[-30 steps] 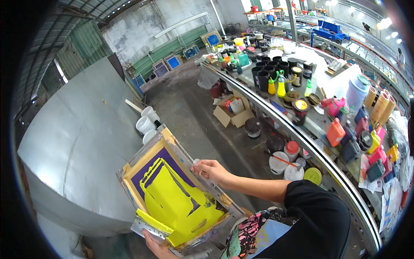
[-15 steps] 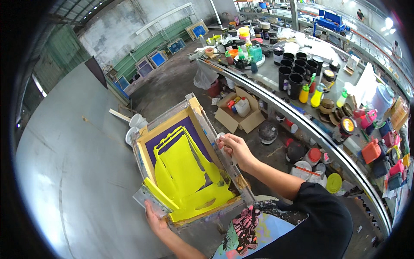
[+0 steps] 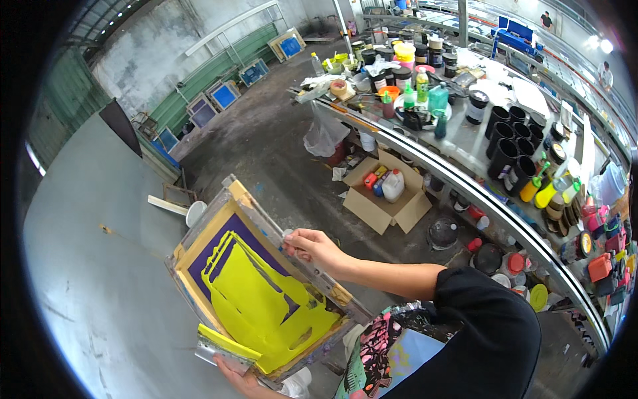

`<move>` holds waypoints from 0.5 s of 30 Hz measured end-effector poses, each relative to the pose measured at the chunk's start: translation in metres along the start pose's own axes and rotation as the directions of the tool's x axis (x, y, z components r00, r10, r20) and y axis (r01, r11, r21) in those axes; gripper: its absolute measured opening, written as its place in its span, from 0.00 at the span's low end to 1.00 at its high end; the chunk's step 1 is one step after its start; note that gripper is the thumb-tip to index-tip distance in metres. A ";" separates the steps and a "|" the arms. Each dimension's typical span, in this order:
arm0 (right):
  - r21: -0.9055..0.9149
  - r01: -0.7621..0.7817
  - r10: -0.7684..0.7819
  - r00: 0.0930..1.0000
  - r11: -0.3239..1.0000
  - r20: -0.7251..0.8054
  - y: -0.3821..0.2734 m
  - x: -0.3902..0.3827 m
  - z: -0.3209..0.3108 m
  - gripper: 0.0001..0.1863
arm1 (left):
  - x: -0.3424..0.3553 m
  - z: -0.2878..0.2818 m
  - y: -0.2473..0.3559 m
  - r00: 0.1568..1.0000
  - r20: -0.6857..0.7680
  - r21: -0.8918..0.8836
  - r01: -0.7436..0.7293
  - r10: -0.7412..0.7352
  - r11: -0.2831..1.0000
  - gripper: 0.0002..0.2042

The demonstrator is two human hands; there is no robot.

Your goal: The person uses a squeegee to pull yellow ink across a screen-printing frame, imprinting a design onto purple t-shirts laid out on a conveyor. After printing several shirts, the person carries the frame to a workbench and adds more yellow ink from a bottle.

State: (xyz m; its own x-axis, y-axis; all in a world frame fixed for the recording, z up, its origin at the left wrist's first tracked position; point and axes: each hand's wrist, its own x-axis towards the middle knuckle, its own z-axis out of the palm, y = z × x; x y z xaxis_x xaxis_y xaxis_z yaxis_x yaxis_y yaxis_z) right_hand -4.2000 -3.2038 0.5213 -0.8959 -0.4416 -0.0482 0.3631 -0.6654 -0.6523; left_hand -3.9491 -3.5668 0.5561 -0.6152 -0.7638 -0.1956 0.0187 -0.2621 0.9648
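**Screen frame lifted and swung toward the big grey table**

Right hand [image 3: 312, 247] is clamped on the right-hand rail of the screen-printing frame [image 3: 262, 289], fingers wrapped over the metal edge. Left hand [image 3: 242, 384] is closed under the near bottom corner, only partly in view at the lower edge. The yellow-smeared squeegee [image 3: 224, 347] lies at that same corner just above it; can't tell if the hand pins it or it just rests on the frame.

Change over the last second: the frame has rotated and come up closer to the head camera, long side now running away from the person, and the view has panned right so more of the cluttered table [image 3: 465, 149] shows. Both hands kept their grips throughout. Reads as carrying/repositioning, not printing.

Frame state: held in the air, tilted, over the edge of the grey table [image 3: 86, 279], not resting on it as far as I can see. Mesh is purple with a thick yellow ink coat across the middle.

Nearby: open cardboard box [image 3: 385, 199] with bottles on the floor, black pots [image 3: 508, 139] along the cluttered table.
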 end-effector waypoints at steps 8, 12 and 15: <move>-0.098 0.065 -0.061 0.997 0.993 0.041 0.015 0.367 0.014 0.16 | 0.363 0.132 0.033 0.998 0.054 0.099 -0.045 0.040 0.994 0.41; -0.118 0.094 -0.094 0.996 0.989 0.005 -0.019 0.504 0.007 0.16 | 0.516 0.236 0.062 0.992 0.123 0.114 -0.035 0.021 0.993 0.41; -0.120 0.128 -0.140 0.985 0.984 -0.098 -0.024 0.614 -0.032 0.15 | 0.629 0.329 0.057 0.982 0.191 0.140 -0.012 -0.015 0.990 0.41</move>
State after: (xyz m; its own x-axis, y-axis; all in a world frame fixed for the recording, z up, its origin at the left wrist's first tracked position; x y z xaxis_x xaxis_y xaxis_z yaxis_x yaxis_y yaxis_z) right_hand -4.7672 -3.4396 0.4829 -0.9587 -0.2827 -0.0304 0.2119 -0.6391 -0.7394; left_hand -4.5937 -3.8678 0.5455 -0.7544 -0.6333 -0.1727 -0.0839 -0.1679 0.9822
